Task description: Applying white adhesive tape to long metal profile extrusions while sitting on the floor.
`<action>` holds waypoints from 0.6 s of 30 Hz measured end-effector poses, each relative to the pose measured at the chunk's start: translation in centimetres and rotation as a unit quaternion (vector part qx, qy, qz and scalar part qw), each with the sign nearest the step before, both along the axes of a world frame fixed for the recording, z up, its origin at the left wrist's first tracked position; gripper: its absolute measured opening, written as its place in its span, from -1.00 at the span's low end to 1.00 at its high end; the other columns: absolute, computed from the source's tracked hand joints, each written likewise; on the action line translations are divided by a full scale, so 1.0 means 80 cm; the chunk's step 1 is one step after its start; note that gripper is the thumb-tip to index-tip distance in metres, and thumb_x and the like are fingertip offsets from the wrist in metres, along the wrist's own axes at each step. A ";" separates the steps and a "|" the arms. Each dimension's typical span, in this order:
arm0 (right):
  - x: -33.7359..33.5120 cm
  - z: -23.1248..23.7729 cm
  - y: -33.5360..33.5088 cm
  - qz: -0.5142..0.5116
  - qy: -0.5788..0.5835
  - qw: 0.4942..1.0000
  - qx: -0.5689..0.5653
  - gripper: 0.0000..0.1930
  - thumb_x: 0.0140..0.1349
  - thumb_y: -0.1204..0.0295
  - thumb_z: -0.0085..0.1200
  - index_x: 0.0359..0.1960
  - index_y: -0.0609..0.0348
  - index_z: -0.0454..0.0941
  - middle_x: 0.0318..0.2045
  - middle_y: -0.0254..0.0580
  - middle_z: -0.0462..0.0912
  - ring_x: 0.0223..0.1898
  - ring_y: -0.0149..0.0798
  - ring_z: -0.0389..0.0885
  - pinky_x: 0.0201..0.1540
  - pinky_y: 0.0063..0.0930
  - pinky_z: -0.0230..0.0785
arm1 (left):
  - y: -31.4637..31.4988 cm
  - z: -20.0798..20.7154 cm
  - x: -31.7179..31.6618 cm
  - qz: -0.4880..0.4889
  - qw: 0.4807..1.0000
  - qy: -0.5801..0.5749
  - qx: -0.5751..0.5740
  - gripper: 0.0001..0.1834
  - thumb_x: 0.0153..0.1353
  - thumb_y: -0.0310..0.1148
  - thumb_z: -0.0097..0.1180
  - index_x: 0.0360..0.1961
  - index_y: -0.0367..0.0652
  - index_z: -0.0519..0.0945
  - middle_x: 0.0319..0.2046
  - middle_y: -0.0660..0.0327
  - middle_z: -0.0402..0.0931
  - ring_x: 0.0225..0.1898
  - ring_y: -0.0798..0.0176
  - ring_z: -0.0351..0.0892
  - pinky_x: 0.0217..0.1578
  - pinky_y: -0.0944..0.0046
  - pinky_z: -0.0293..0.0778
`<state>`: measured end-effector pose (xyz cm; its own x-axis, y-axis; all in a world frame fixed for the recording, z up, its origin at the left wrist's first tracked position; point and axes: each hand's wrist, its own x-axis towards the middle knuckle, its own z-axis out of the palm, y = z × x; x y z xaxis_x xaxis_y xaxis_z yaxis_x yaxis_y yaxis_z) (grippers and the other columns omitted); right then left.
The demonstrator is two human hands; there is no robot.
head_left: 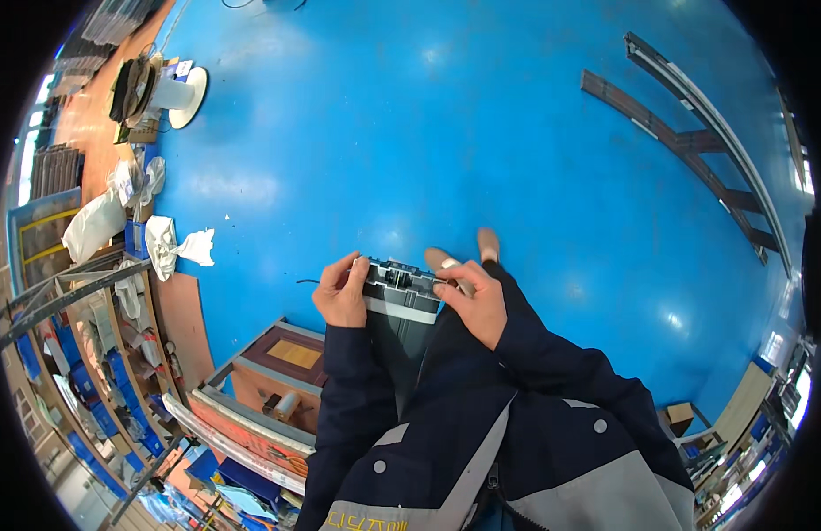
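A dark grey profile (pixel 401 285) with a hollow, chambered end and silvery edges is in front of my body, over the floor. A pale strip (pixel 400 310) crosses it just below that end, and a broad dark grey face runs on down toward my lap. My left hand (pixel 342 296) pinches its left corner between thumb and fingers. At the right corner my right hand (pixel 477 301) is closed, thumb and fingertips pressed on the edge. Whether a small part is also under the right fingertips is hidden.
Left of me stands a wooden-topped cart (pixel 238 409); shelving with blue bins (pixel 83 380) lies beyond it. White bags (pixel 162 248) and a white spool (pixel 191 97) are on the far left. Long frames (pixel 685 133) rest on the blue floor (pixel 384 133) at right.
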<state>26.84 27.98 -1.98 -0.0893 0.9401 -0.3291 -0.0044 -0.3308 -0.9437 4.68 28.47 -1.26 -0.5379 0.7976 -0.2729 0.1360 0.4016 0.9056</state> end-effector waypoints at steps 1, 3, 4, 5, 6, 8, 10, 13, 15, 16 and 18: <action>0.001 0.003 -0.001 0.008 -0.008 1.000 -0.006 -0.78 0.19 0.49 0.37 -0.13 0.17 0.70 -0.25 -0.35 0.57 -0.38 -0.41 0.44 -0.30 -0.57 0.30 | -0.002 0.001 0.000 0.001 1.000 -0.006 0.003 -0.71 0.19 -0.44 0.43 -0.06 -0.23 0.75 -0.30 0.22 0.67 -0.30 0.38 0.57 -0.18 0.40 0.51; 0.003 0.008 -0.001 0.025 -0.023 0.999 -0.017 -0.78 0.17 0.53 0.38 -0.13 0.17 0.70 -0.22 -0.35 0.55 -0.40 -0.40 0.43 -0.31 -0.57 0.28 | -0.004 0.000 0.001 0.004 1.000 -0.016 0.010 -0.73 0.20 -0.49 0.41 -0.06 -0.23 0.75 -0.31 0.24 0.66 -0.30 0.39 0.55 -0.18 0.42 0.49; 0.004 0.010 0.001 0.026 -0.020 0.999 -0.023 -0.78 0.17 0.53 0.38 -0.13 0.17 0.70 -0.22 -0.35 0.55 -0.40 -0.40 0.43 -0.31 -0.57 0.28 | -0.006 0.001 -0.001 0.004 1.000 -0.013 0.004 -0.73 0.20 -0.49 0.41 -0.06 -0.23 0.75 -0.31 0.24 0.66 -0.30 0.39 0.55 -0.18 0.42 0.49; 0.008 0.011 0.002 0.039 -0.025 0.999 -0.016 -0.78 0.17 0.53 0.37 -0.14 0.17 0.70 -0.23 -0.35 0.55 -0.40 -0.40 0.43 -0.32 -0.57 0.28 | -0.006 0.001 -0.001 -0.002 1.000 -0.019 0.012 -0.74 0.21 -0.49 0.40 -0.06 -0.23 0.74 -0.31 0.25 0.65 -0.30 0.39 0.55 -0.18 0.42 0.49; 0.012 0.012 0.004 0.051 -0.029 0.998 -0.009 -0.78 0.16 0.54 0.37 -0.15 0.17 0.69 -0.24 -0.35 0.54 -0.40 -0.40 0.43 -0.32 -0.57 0.27 | -0.007 0.001 -0.002 -0.009 0.999 -0.025 0.020 -0.75 0.21 -0.50 0.39 -0.06 -0.23 0.74 -0.31 0.25 0.64 -0.30 0.39 0.54 -0.18 0.42 0.49; 0.017 0.014 0.007 0.075 -0.039 0.996 0.007 -0.79 0.16 0.54 0.37 -0.16 0.18 0.69 -0.25 -0.36 0.53 -0.41 -0.39 0.42 -0.33 -0.57 0.26 | -0.007 0.001 -0.003 -0.023 0.998 -0.038 0.037 -0.76 0.23 -0.51 0.37 -0.06 -0.24 0.74 -0.31 0.26 0.62 -0.30 0.39 0.53 -0.17 0.42 0.48; 0.018 0.022 0.010 0.079 -0.049 0.996 0.010 -0.78 0.15 0.54 0.37 -0.16 0.18 0.69 -0.25 -0.35 0.53 -0.41 -0.37 0.43 -0.32 -0.56 0.27 | -0.008 0.004 -0.005 -0.029 0.998 -0.040 0.028 -0.76 0.23 -0.52 0.36 -0.07 -0.24 0.74 -0.30 0.26 0.61 -0.29 0.39 0.53 -0.17 0.41 0.47; 0.019 0.030 0.013 0.093 -0.086 0.991 0.036 -0.77 0.13 0.53 0.39 -0.17 0.19 0.69 -0.26 -0.32 0.52 -0.41 -0.33 0.45 -0.32 -0.52 0.29 | -0.006 0.006 -0.009 -0.046 0.998 -0.050 0.016 -0.77 0.24 -0.54 0.34 -0.07 -0.24 0.74 -0.28 0.26 0.59 -0.28 0.38 0.52 -0.16 0.41 0.46; 0.018 0.030 0.017 0.096 -0.093 0.989 0.054 -0.76 0.12 0.52 0.39 -0.16 0.19 0.69 -0.27 -0.31 0.52 -0.41 -0.31 0.46 -0.32 -0.50 0.30 | -0.006 0.008 -0.010 -0.048 0.998 -0.046 0.016 -0.77 0.24 -0.54 0.34 -0.07 -0.24 0.74 -0.26 0.26 0.60 -0.27 0.38 0.52 -0.16 0.41 0.46; 0.018 0.028 0.020 0.099 -0.102 0.987 0.076 -0.76 0.11 0.52 0.40 -0.16 0.19 0.69 -0.27 -0.29 0.52 -0.41 -0.29 0.46 -0.32 -0.48 0.31 | -0.006 0.009 -0.009 -0.050 0.998 -0.042 0.020 -0.77 0.24 -0.55 0.34 -0.07 -0.24 0.74 -0.25 0.25 0.60 -0.27 0.37 0.52 -0.16 0.40 0.46; 0.019 0.027 0.024 0.105 -0.118 0.980 0.120 -0.74 0.09 0.51 0.41 -0.15 0.19 0.70 -0.29 -0.27 0.51 -0.41 -0.25 0.48 -0.32 -0.45 0.33 | -0.006 0.011 -0.008 -0.054 0.998 -0.033 0.027 -0.76 0.23 -0.55 0.33 -0.06 -0.24 0.74 -0.22 0.25 0.62 -0.26 0.37 0.52 -0.15 0.40 0.45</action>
